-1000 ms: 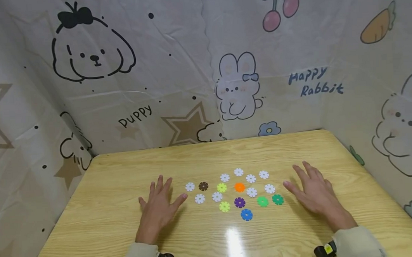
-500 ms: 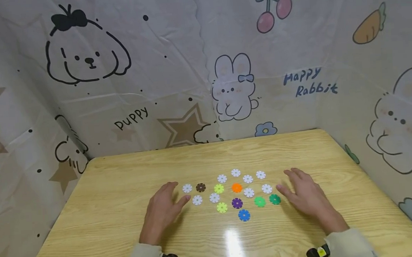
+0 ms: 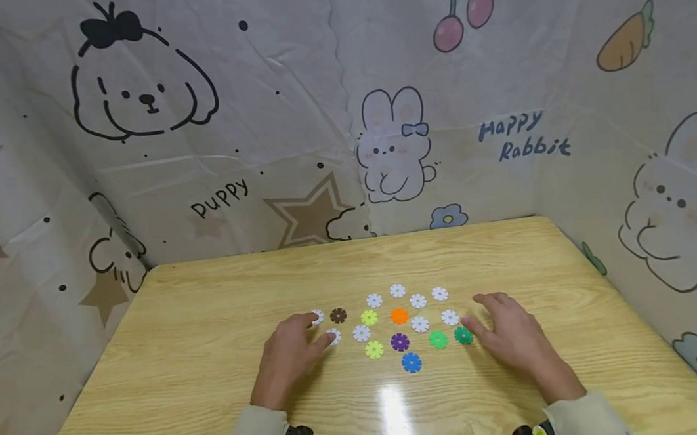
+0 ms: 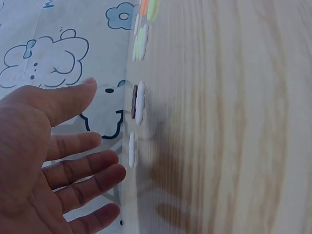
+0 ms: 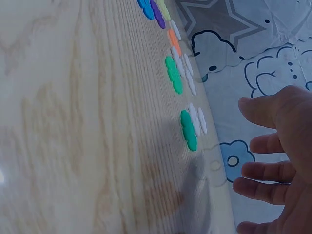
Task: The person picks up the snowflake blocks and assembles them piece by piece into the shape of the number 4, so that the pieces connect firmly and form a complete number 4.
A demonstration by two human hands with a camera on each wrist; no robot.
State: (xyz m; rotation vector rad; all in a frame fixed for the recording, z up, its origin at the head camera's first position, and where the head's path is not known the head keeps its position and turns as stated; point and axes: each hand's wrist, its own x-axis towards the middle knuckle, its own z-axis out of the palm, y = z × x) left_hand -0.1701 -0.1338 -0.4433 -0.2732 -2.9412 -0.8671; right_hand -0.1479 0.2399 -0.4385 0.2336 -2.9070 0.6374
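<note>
Flat notched plastic discs lie spread across the middle of the table. My left hand point(image 3: 291, 358) hovers at their left end, its thumb and index finger partly covering two white discs; the left wrist view shows the hand point(image 4: 63, 161) apart from the white disc point(image 4: 131, 150). The brown disc point(image 3: 338, 316) is just right of its fingertips. My right hand point(image 3: 517, 333) hovers at the right end, thumb near the dark green disc point(image 3: 464, 335) and a white disc point(image 3: 450, 317). Its fingers are loosely bent in the right wrist view and hold nothing.
Between the hands lie an orange disc point(image 3: 399, 316), a purple disc point(image 3: 400, 342), a blue disc point(image 3: 412, 362), a light green disc point(image 3: 438, 339), two yellow-green ones and several white ones. A printed curtain point(image 3: 296, 128) borders the wooden table point(image 3: 211, 297) behind and at the sides.
Both hands have moved inward toward the discs, the left going right and the right going left. Their spread fingers have drawn closer together. The discs keep their arrangement.
</note>
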